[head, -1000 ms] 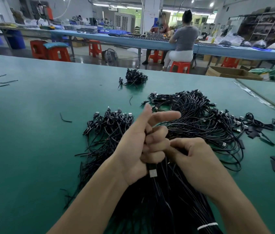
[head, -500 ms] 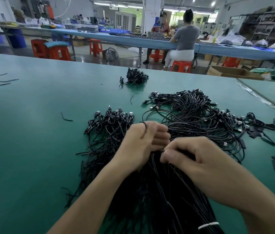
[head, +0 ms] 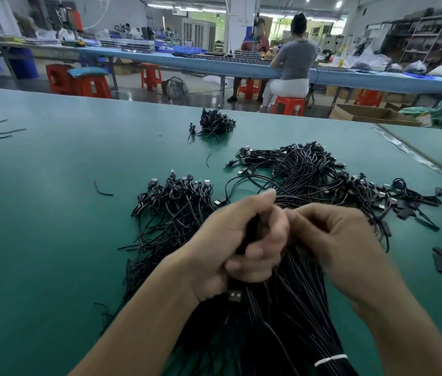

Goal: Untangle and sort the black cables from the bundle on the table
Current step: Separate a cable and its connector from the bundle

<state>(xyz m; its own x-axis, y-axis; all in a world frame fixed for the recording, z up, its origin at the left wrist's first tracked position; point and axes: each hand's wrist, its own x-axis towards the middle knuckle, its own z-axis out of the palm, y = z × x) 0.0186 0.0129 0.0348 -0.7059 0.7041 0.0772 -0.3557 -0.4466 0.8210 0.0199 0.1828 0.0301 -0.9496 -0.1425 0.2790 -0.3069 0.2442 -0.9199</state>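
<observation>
Head view: left hand (head: 241, 245) grips a clutch of black cables (head: 282, 308), and a USB plug (head: 234, 296) pokes out under the palm. Right hand (head: 333, 240) touches its knuckles, fingertips pinching strands. The bundle runs toward the viewer, bound by a white tie (head: 331, 359). Loose tangles (head: 304, 169) lie beyond on the green table (head: 51, 213), a small clump (head: 215, 123) farther off.

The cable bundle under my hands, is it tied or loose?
Tied at the near end: a white tie wraps the cable bundle close to the picture's bottom edge.
</observation>
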